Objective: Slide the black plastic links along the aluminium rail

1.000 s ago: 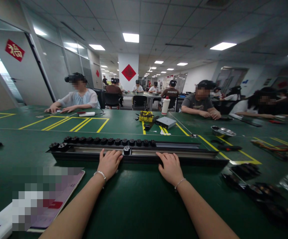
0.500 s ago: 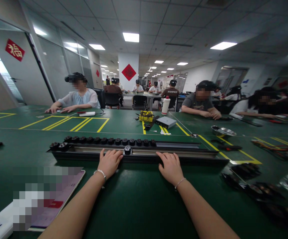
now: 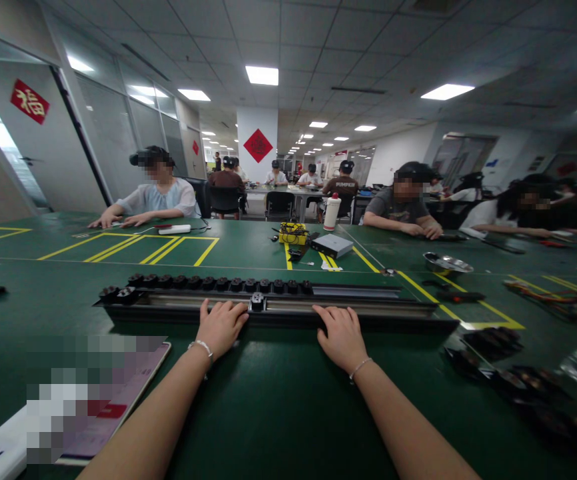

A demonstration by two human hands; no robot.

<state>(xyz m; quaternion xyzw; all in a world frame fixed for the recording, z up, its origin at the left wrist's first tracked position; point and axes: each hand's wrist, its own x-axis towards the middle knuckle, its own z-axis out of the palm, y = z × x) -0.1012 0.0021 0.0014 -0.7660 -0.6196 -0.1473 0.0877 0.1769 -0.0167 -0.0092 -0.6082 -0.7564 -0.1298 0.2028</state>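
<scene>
A long black rail [image 3: 378, 323] with a metallic inner channel lies crosswise on the green table. My left hand [image 3: 222, 327] rests on its near edge, palm down, fingers stretched out and open. Just right of those fingertips, a small black round-topped part [image 3: 257, 302] sits in the channel; whether the hand touches it I cannot tell. Farther right, my right hand [image 3: 343, 335] lies open on the same edge with its fingers spread. A row of similar black parts [image 3: 208, 284] lines the far side of the rail, and two more [image 3: 127, 293] stand at its left end.
A phone-like slab [image 3: 133, 387] lies at front left. Loose black parts [image 3: 513, 380] are scattered at right, near a metal bowl [image 3: 447, 263]. Beyond the rail stand a yellow block with cables [image 3: 292, 233], a grey box [image 3: 332, 245] and a white bottle [image 3: 332, 212]. Several people sit around.
The small black part in the channel has shifted slightly right, and my left thumb and fingers have edged right too. My right hand stays where it was.
</scene>
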